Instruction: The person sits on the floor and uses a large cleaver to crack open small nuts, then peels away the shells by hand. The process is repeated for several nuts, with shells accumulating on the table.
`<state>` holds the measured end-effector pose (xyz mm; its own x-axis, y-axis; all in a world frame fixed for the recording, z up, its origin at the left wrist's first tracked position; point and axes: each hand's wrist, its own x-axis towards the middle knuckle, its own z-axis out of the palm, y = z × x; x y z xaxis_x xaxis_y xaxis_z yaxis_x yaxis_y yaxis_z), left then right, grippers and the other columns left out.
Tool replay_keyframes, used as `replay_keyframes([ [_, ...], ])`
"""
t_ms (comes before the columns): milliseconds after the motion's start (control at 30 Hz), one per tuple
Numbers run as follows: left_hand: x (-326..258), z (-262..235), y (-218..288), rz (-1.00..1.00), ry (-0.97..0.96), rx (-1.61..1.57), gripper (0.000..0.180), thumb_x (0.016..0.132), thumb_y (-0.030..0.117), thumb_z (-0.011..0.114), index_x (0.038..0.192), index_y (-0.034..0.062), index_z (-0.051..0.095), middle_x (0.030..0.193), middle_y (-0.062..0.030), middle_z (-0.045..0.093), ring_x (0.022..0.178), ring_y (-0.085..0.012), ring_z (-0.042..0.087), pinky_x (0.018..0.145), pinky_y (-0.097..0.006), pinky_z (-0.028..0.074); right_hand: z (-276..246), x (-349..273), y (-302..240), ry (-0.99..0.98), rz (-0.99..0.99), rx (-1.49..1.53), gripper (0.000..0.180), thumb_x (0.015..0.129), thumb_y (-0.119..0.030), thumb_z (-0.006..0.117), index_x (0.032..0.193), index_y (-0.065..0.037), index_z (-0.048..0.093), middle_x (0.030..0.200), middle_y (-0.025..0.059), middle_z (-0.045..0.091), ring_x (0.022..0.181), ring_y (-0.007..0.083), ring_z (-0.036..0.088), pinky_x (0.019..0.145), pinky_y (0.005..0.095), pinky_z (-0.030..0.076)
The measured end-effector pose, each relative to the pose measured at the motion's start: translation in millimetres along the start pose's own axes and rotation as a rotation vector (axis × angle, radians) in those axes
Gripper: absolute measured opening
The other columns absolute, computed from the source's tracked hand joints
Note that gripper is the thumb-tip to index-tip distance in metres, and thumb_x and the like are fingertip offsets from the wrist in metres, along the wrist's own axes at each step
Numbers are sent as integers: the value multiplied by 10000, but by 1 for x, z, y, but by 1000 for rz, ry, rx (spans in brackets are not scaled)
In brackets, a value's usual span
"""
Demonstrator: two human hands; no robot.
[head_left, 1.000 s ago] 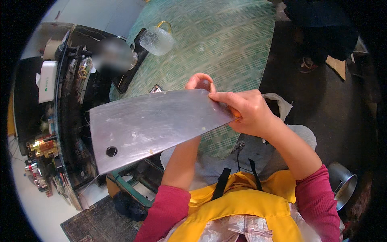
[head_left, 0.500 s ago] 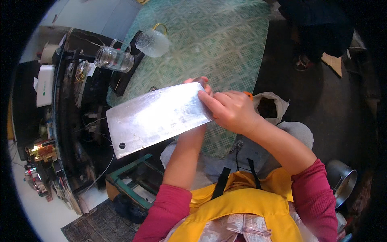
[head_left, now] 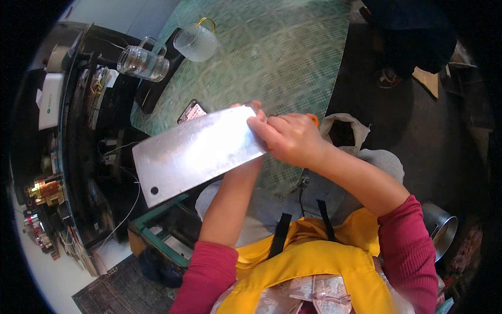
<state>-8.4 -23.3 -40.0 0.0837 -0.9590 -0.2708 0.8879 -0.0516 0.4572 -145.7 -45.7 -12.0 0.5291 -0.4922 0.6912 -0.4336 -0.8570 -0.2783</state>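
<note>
A broad cleaver point(head_left: 196, 157) with a shiny metal blade is held up in front of me, its flat face toward me and its holed corner at the lower left. Behind its right end my left hand point(head_left: 259, 109) is closed at the handle, mostly hidden by the blade. My right hand point(head_left: 293, 138) is closed at the blade's right end, its thumb pressed on the metal. Something orange point(head_left: 312, 119) shows just past my right knuckles; whether that hand holds it too I cannot tell. Beyond the blade a phone point(head_left: 192, 111) with a lit screen lies on the table.
The green patterned table point(head_left: 272, 57) carries a glass mug point(head_left: 196, 43) and a lidless-looking glass jug point(head_left: 144, 64) at its far left. A pale bag point(head_left: 361, 131) stands right of my knees. Another person's shoe point(head_left: 388, 78) is at the far right. Cluttered shelving point(head_left: 68, 152) lines the left.
The view has shifted slightly, and more of the phone now shows above the blade. Both hands keep hold of the cleaver, in nearly the same pose.
</note>
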Motion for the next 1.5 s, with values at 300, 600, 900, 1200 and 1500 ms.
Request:
replay_keyframes([
  [300, -20, 53, 16, -86, 218, 425, 347, 942, 337, 381, 888, 27, 528, 530, -26, 378, 397, -119, 282, 395, -272, 220, -33, 27, 50, 117, 551, 7, 312, 836, -127, 653, 1143, -160, 610, 710, 113, 652, 631, 291, 657, 545, 370, 522],
  [600, -30, 59, 19, 45, 52, 523, 374, 999, 353, 327, 932, 49, 534, 547, -25, 410, 425, -97, 278, 416, -255, 240, -23, 17, 97, -183, 759, -323, 362, 927, -238, 533, 1259, -95, 551, 1026, 164, 668, 905, 366, 646, 743, 466, 517],
  [900, -22, 58, 17, 162, 35, 622, 314, 1036, 326, 356, 1048, 62, 526, 767, -79, 586, 503, -83, 410, 452, -219, 313, 15, 23, 106, -345, 743, -451, 321, 838, -181, 636, 1158, -197, 650, 1036, 122, 633, 879, 329, 643, 725, 435, 518],
  [1200, -3, 40, 0, 241, 29, 737, 271, 1039, 317, 378, 1004, 102, 540, 743, 38, 491, 570, -41, 407, 489, -195, 325, -7, 32, 22, -15, 714, 758, 263, 833, -260, 738, 847, -16, 641, 675, 76, 646, 637, 106, 596, 568, 290, 488],
  [1500, 2, 57, -3, 303, 79, 988, 272, 1048, 299, 357, 1045, 75, 511, 792, 28, 493, 628, -38, 445, 524, -185, 359, -19, 33, 40, -146, 1086, 1166, 170, 883, -124, 642, 894, 46, 641, 757, 69, 679, 633, 100, 638, 546, 241, 511],
])
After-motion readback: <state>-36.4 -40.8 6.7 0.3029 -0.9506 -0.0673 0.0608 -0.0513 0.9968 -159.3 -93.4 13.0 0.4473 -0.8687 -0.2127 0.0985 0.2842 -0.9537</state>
